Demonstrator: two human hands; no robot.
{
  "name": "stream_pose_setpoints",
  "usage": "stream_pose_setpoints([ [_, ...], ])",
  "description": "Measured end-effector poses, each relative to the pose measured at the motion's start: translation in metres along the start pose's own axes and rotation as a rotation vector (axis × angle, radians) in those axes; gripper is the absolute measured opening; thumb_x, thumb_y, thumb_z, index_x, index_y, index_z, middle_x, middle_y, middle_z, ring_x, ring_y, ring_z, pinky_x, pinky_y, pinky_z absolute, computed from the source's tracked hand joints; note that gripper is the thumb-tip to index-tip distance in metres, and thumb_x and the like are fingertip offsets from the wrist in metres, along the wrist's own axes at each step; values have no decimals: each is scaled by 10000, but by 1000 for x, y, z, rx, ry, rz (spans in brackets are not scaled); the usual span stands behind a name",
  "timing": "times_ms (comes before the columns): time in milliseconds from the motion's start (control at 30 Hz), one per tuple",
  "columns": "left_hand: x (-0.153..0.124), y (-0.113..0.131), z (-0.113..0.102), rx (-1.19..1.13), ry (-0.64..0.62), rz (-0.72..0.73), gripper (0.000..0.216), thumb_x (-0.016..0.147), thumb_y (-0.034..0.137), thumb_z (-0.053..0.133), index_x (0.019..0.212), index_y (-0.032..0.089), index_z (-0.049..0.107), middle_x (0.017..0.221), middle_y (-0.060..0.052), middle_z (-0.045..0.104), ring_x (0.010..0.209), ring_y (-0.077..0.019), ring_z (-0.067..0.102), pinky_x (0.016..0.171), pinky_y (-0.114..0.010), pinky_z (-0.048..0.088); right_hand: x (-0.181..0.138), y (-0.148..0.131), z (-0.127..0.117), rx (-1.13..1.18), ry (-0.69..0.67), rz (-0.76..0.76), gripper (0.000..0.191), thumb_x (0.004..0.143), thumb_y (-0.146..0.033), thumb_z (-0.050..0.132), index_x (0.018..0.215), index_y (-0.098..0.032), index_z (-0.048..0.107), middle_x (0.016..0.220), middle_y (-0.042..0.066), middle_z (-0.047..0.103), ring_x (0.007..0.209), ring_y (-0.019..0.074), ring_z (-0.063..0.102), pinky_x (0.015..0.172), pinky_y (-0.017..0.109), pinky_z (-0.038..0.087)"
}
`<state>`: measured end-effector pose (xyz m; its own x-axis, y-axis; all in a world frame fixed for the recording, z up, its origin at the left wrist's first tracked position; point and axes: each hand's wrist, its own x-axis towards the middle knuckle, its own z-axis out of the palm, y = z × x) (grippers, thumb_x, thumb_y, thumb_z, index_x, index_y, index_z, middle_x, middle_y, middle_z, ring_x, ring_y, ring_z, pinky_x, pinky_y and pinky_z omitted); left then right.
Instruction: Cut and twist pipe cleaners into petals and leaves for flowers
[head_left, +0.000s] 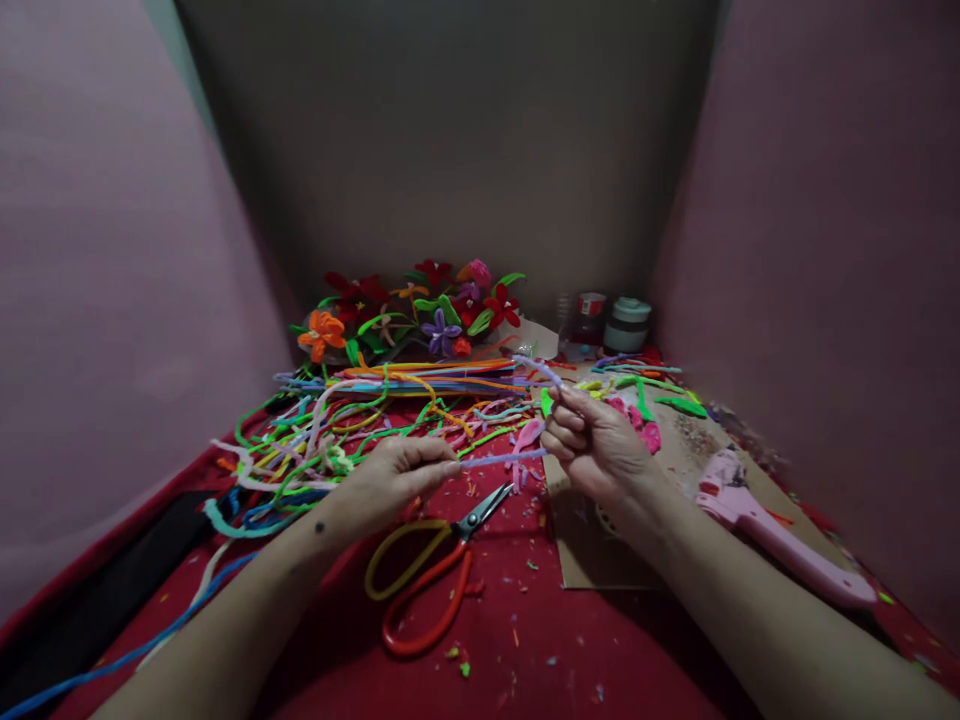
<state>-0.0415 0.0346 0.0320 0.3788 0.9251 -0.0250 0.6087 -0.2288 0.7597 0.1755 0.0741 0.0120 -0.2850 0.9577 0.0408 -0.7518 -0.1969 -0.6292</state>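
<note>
A light purple pipe cleaner (pixel 501 459) stretches between my two hands above the red cloth. My left hand (pixel 412 472) pinches its left end between thumb and fingertips. Curled into a loose fist, my right hand (pixel 589 440) grips it farther along, and the free end sticks out past the thumb, up and to the left. Below the pipe cleaner lie scissors (pixel 431 580) with one yellow and one red handle, blades pointing up and right. A pink pipe cleaner piece (pixel 526 440) rests just behind the stretched length.
Loose coloured pipe cleaners (pixel 307 440) heap at the left, with a straight bundle (pixel 450 378) behind. Pipe-cleaner flowers (pixel 439 330) stand at the back. A pink glue gun (pixel 787 540) lies on cardboard (pixel 600 565) at right. A lidded jar (pixel 627 325) stands at the back right.
</note>
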Motion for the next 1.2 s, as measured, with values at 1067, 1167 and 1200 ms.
stream_pose_setpoints([
  [1067,-22,15,4,732,-370,7,168,714,325,587,808,199,530,690,-1,588,588,-150,506,506,-240,304,0,-18,-9,148,-28,540,257,904,-101,237,821,-98,480,435,-88,332,255,11,264,252,113,181],
  [1167,-26,10,16,780,-312,48,198,728,226,506,925,206,510,761,-18,600,634,-170,524,539,-256,307,-1,-19,-8,130,-34,561,218,865,-84,284,740,-117,458,461,-71,351,279,10,267,262,112,186],
  [1200,-27,8,18,766,-287,51,195,728,206,481,922,206,508,743,-19,593,609,-167,514,529,-257,297,-1,-19,-7,114,-33,573,204,842,-76,310,692,-130,438,466,-65,354,291,10,272,269,113,191],
])
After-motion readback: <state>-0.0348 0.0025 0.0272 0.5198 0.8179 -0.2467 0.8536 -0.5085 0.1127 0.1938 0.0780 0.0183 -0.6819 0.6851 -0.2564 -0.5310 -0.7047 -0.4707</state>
